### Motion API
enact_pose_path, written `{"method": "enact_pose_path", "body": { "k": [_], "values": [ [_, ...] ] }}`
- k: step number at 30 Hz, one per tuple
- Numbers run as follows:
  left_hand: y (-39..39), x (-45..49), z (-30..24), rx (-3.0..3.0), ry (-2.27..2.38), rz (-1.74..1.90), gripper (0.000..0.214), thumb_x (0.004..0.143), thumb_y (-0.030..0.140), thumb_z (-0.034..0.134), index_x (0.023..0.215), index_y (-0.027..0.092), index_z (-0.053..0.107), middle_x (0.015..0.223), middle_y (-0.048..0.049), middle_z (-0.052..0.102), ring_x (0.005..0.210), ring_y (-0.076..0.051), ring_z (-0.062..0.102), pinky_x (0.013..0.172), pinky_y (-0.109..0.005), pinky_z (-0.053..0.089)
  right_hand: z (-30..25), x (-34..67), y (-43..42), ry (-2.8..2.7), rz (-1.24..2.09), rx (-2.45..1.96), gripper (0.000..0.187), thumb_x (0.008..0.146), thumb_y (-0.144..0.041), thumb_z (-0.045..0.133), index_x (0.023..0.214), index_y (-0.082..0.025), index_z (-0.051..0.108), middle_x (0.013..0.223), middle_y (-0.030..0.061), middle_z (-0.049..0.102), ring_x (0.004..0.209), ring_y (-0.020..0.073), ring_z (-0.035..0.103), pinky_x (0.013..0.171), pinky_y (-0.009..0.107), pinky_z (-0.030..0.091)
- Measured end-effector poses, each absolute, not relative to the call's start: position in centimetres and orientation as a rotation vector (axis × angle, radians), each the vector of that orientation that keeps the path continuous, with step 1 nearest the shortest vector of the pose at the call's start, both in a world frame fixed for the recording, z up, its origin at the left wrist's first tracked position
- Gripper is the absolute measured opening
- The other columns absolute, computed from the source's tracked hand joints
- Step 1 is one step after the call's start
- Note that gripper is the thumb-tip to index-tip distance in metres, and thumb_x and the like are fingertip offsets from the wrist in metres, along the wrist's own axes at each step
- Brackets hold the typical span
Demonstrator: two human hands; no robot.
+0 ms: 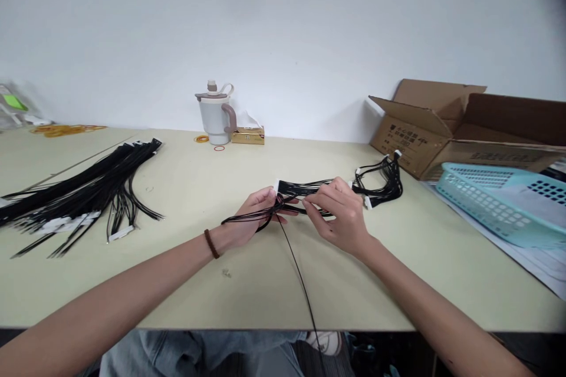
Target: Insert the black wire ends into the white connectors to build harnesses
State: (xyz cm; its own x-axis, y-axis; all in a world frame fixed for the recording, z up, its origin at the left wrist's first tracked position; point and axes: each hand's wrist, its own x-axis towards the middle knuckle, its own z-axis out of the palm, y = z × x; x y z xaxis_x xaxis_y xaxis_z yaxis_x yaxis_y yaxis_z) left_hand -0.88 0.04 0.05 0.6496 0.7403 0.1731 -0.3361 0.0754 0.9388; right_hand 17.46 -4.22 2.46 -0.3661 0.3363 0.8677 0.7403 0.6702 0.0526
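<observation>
Near the middle of the table, my left hand is closed around a black wire harness, by the white connector at its end. Loose black wires lie across that palm, and one long strand hangs down over the table's front edge. My right hand pinches at the wires just right of the connector, thumb and forefinger together; a thin wire seems to run to those fingertips. Behind the right hand the rest of the harness is partly hidden. Close by on the right lies a looped black harness with white connectors.
A large bundle of black wires with white connectors lies on the left. At the back stand a tumbler and a tissue pack. An open cardboard box and a light-blue basket take up the right side. Rubber bands lie far left.
</observation>
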Motion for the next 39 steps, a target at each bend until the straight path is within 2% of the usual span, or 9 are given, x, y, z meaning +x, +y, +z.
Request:
{"method": "enact_pose_path", "body": {
  "k": [6,12,24,29,34,37,39],
  "values": [
    [-0.3,-0.7,0.5,1.286,0.452,0.847,0.034,0.081,0.043,0.051,0.098,0.015,0.059,0.101,-0.0114,0.063,0.086,-0.020,0.061,0.066,-0.028,0.046,2.1,17.2,-4.2,-2.015,-0.587,-0.878,0.009,0.080,-0.015,0.053,0.074,-0.017,0.059,0.060,0.0006,0.052,0.060,0.0125,0.034,0.057,0.026,0.032],
    [-0.8,-0.4,0.5,1.319,0.515,0.822,0.030,0.079,0.044,0.053,0.079,0.013,0.055,0.080,-0.0046,0.056,0.074,-0.015,0.054,0.067,-0.030,0.046,1.5,16.4,-4.3,-1.966,-0.719,-0.856,0.008,0.077,-0.013,0.058,0.073,-0.019,0.063,0.056,-0.0009,0.054,0.060,0.0124,0.034,0.053,0.025,0.031],
    [-1.0,-0.1,0.5,1.333,0.522,0.837,0.035,0.075,0.048,0.057,0.084,0.014,0.057,0.082,-0.0054,0.057,0.072,-0.015,0.053,0.064,-0.029,0.047,1.0,16.4,-4.1,-2.002,-0.729,-0.834,0.012,0.078,-0.011,0.056,0.076,-0.019,0.064,0.056,-0.0016,0.054,0.060,0.0120,0.034,0.053,0.025,0.031],
    [-0.9,-0.4,0.3,1.358,0.525,0.820,0.031,0.077,0.045,0.056,0.079,0.014,0.056,0.078,-0.0041,0.054,0.073,-0.015,0.052,0.063,-0.028,0.046,0.6,16.5,-4.0,-1.978,-0.767,-0.800,0.010,0.077,-0.010,0.057,0.076,-0.018,0.064,0.053,-0.0020,0.052,0.059,0.0120,0.034,0.052,0.025,0.031],
    [-1.0,-0.3,0.4,1.273,0.501,0.823,0.028,0.076,0.042,0.058,0.081,0.014,0.058,0.080,-0.0051,0.059,0.073,-0.015,0.054,0.064,-0.028,0.045,0.5,16.4,-3.7,-1.966,-0.736,-0.836,0.010,0.079,-0.011,0.057,0.077,-0.019,0.064,0.054,-0.0017,0.052,0.060,0.0121,0.036,0.054,0.025,0.033],
    [-0.9,-0.3,0.4,1.158,0.440,0.844,0.023,0.082,0.036,0.053,0.088,0.015,0.061,0.087,-0.0063,0.063,0.076,-0.016,0.057,0.068,-0.030,0.046,0.7,16.5,-3.4,-1.964,-0.732,-0.857,0.011,0.079,-0.012,0.057,0.086,-0.018,0.064,0.066,0.0014,0.059,0.070,0.0133,0.043,0.065,0.027,0.040],
    [-0.4,-0.5,0.3,1.037,0.460,0.890,0.018,0.083,0.030,0.052,0.090,0.016,0.061,0.088,-0.0054,0.065,0.076,-0.016,0.059,0.073,-0.030,0.046,0.9,16.6,-3.4,-1.960,-0.788,-0.850,0.021,0.078,-0.013,0.060,0.097,-0.019,0.063,0.083,0.0044,0.064,0.083,0.0160,0.048,0.075,0.030,0.041]
  ]
}}
